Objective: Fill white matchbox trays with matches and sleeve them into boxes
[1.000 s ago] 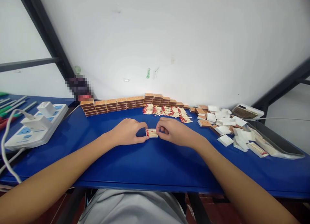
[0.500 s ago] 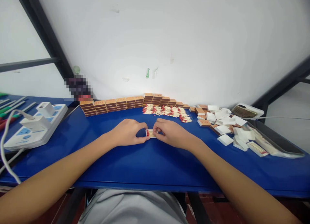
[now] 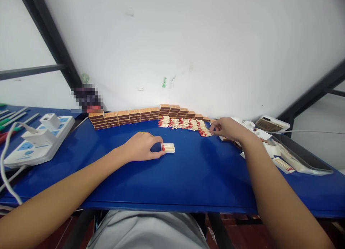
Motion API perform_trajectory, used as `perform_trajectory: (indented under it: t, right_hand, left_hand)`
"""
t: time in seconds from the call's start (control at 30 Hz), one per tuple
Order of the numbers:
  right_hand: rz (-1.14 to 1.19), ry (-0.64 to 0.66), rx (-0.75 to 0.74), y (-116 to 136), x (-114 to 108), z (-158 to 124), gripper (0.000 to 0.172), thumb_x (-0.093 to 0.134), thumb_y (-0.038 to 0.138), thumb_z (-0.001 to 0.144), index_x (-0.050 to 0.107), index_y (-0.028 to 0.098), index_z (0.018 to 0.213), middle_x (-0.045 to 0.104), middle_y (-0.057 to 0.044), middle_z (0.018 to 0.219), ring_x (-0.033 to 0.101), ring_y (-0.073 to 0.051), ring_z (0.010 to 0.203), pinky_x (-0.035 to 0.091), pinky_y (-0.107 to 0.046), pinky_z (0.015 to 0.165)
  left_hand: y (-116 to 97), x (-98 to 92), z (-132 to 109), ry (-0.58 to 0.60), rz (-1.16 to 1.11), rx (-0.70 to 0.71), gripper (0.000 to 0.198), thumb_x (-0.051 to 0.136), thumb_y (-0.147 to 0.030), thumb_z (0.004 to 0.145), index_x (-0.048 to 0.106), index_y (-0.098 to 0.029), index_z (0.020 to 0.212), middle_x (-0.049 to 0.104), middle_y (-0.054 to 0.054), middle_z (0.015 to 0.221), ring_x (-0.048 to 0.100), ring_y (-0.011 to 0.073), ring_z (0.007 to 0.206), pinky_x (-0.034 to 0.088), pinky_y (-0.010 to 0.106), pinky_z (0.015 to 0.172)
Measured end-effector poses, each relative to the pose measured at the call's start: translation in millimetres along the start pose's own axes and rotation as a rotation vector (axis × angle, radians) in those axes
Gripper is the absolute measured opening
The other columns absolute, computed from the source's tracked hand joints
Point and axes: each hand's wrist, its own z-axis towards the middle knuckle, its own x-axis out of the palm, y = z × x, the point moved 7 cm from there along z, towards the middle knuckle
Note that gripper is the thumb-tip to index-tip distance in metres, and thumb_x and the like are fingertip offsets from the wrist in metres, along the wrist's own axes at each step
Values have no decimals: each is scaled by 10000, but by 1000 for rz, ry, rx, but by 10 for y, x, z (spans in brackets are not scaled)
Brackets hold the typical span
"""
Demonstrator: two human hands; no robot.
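Left hand (image 3: 144, 147): pinching the left end of the match tray (image 3: 168, 148) between thumb and fingers.
Match tray: lying on the blue table (image 3: 172, 184), open side up, holding matches with red heads leftward.
Right hand (image 3: 225, 128): at the right end of the loose matches (image 3: 185, 123), with fingertips close together; cannot tell whether pinching any.
Stacked matchboxes (image 3: 124, 117): lined along the wall (image 3: 188, 44).
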Motion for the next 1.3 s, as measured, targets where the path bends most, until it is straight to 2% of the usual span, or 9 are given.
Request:
perform_trajectory:
  t: [0.23,0.63,0.83,1.13,1.3]
  right_hand:
    - [53,80,35,-33,165,62,145,754,291,793,751,187,895,739,-37,804,636,-161,645,423,-262,573]
    - [39,112,29,53,137,11,108,677,198,748,767,189,807,721,-30,739,619,-171,652,419,-265,568]
    - [2,104,-4,52,153,33,84,673,205,730,749,195,766,724,-26,753,619,-171,683,419,-260,590]
    - [33,122,8,88,158,13,96,697,222,779,769,195,836,742,-40,803,648,-180,733,435,-259,609]
    - [39,125,6,99,166,12,70,691,214,786,754,191,808,749,-43,809,650,-178,744,449,-261,635]
  left_hand:
    - [-4,-10,-10,-8,-5,5,337,638,-499,968,754,-236,1145,658,10,662,650,216,638,320,300,571]
    - [5,-6,-3,-10,-1,14,355,629,-503,971,753,-230,1160,658,9,652,642,214,626,315,301,568]
    - [13,0,-6,-4,2,7,363,629,-514,971,753,-234,1166,665,13,664,637,217,635,305,296,569]
    - [18,5,-5,-2,2,9,376,620,-525,976,750,-233,1175,666,13,669,640,219,644,304,304,572]
    - [22,6,-6,-1,6,8,368,624,-518,976,750,-232,1170,666,12,671,639,217,642,305,305,567]
